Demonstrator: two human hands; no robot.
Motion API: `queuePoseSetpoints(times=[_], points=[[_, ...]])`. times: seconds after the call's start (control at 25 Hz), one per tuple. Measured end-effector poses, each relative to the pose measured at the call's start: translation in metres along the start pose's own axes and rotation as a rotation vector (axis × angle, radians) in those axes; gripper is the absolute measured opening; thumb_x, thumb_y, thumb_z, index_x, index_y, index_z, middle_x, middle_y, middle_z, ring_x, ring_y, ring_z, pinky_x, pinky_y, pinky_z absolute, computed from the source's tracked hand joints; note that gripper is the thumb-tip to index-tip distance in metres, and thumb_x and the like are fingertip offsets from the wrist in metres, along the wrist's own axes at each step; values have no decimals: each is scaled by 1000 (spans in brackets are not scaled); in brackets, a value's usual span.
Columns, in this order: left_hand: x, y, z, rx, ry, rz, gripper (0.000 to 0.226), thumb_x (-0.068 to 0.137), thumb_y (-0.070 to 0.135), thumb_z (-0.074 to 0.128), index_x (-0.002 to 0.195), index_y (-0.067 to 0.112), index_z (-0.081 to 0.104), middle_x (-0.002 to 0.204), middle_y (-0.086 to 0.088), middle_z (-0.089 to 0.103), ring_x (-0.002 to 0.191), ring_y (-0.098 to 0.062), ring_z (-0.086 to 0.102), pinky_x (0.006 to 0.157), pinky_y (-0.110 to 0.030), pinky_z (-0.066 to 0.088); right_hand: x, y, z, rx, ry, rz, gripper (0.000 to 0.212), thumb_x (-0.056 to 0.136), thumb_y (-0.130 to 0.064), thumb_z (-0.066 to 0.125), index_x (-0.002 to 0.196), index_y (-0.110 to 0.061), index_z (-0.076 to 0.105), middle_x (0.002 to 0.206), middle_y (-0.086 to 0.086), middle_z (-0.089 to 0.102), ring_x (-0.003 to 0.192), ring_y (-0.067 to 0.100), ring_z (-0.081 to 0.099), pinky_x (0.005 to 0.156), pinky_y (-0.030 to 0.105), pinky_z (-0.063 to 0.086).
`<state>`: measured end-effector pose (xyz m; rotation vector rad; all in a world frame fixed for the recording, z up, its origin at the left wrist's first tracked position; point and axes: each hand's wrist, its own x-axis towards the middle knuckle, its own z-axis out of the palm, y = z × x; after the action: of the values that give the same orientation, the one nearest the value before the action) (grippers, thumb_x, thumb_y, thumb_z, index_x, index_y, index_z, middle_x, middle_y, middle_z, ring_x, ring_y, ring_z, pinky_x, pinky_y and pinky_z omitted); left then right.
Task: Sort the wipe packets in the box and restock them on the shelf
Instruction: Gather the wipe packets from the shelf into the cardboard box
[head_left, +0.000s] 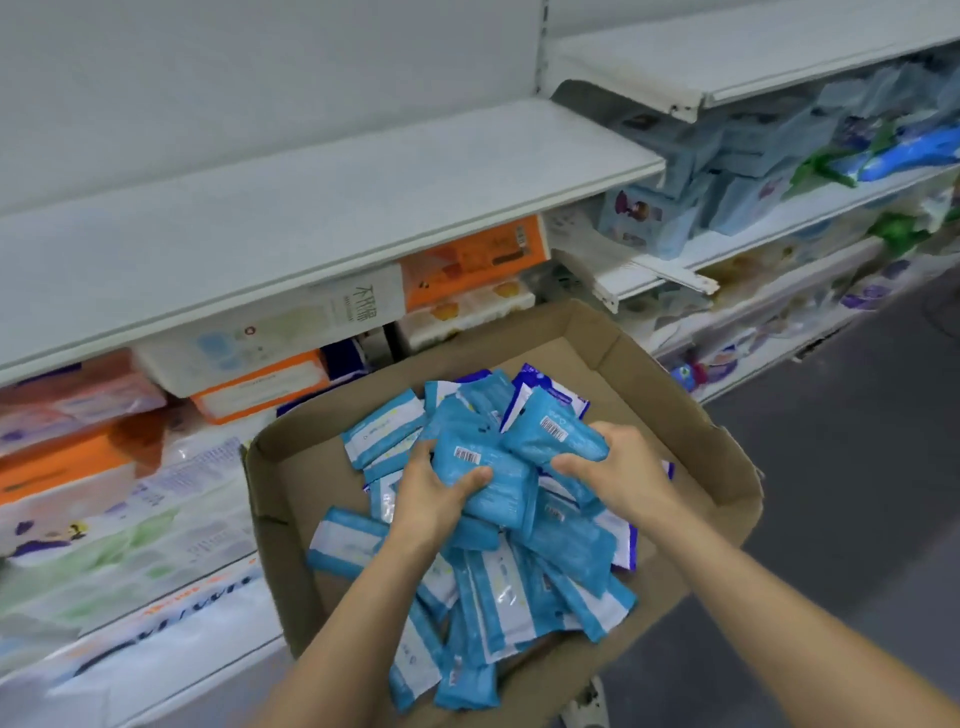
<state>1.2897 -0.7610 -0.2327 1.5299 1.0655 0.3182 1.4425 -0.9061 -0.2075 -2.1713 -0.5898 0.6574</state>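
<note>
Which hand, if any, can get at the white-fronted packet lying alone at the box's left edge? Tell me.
Probably the left hand: that white-fronted packet lies uncovered just beside its wrist. But its fingers grip a blue packet, so it must let go first.

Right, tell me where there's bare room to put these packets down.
The white shelf board above the orange packs is bare along its whole length. Inside the cardboard box, the far right corner floor and the near left strip are free. The middle is crowded with blue wipe packets, where the left hand and right hand grip packets.
</note>
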Motion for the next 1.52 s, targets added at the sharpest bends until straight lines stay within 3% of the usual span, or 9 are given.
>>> queuePoseSetpoints(times=[0.24, 0.32, 0.48, 0.6, 0.84, 1.0, 1.2, 1.36, 1.52], points=[[33, -38, 49, 26, 194, -247, 50, 80, 20, 79, 119, 17, 48, 109, 0, 65, 92, -16, 62, 84, -32, 52, 83, 46, 23, -81, -390, 35, 10, 90, -30, 65, 95, -23, 62, 94, 3, 69, 78, 16, 63, 70, 30, 51], [40, -47, 58, 64, 230, -290, 48, 84, 20, 74, 123, 18, 47, 117, 1, 62, 103, -18, 60, 91, -33, 50, 99, 59, 35, -141, -462, 22, 19, 95, -31, 56, 111, -21, 58, 110, 5, 66, 95, 21, 62, 84, 34, 51], [44, -56, 63, 242, 284, -306, 62, 82, 28, 75, 134, 16, 45, 132, -1, 53, 124, -23, 51, 105, -41, 43, 110, 64, 43, -399, -536, -50, 60, 96, -31, 49, 149, -22, 23, 145, 11, 37, 127, 32, 40, 104, 47, 40], [33, -49, 61, 416, 238, -302, 83, 84, 37, 71, 150, 16, 26, 147, -8, 37, 137, -28, 33, 112, -42, 33, 103, 50, 36, -653, -567, -96, 81, 95, -40, 50, 154, -19, -2, 158, 6, 12, 142, 32, 17, 111, 53, 27], [-23, -26, 30, 708, 259, -23, 88, 90, 57, 55, 155, 18, 10, 159, -4, 23, 146, -23, 18, 116, -44, 24, 48, -7, 21, -741, -480, -418, 74, 96, -47, 46, 154, -23, 7, 162, 3, -1, 148, 24, 1, 118, 52, 14], [-97, -10, -15, 791, 446, 152, 86, 88, 63, 50, 155, 23, 12, 159, 1, 25, 147, -19, 20, 117, -41, 23, -23, -44, 15, -676, -408, -610, 66, 98, -49, 42, 153, -28, 12, 162, -3, 4, 148, 18, 7, 119, 47, 10], [-219, -12, -79, 846, 739, 299, 86, 82, 74, 39, 148, 18, 36, 140, -4, 54, 128, -26, 51, 102, -43, 43, -138, -81, 37, -497, -352, -832, 65, 95, -51, 46, 151, -31, 20, 159, -9, 20, 145, 14, 20, 117, 39, 19], [-318, -27, -135, 894, 948, 346, 79, 83, 71, 44, 143, 20, 43, 134, 0, 58, 122, -23, 53, 98, -42, 45, -226, -104, 67, -305, -209, -1084, 60, 86, -45, 63, 140, -29, 42, 140, -8, 49, 127, 17, 47, 102, 37, 37], [-392, -41, -194, 911, 1121, 353, 80, 82, 72, 47, 142, 19, 43, 138, -1, 55, 125, -22, 50, 102, -41, 42, -287, -134, 104, -268, -133, -1243, 65, 85, -52, 58, 143, -26, 41, 140, -4, 50, 124, 18, 48, 97, 38, 41]])
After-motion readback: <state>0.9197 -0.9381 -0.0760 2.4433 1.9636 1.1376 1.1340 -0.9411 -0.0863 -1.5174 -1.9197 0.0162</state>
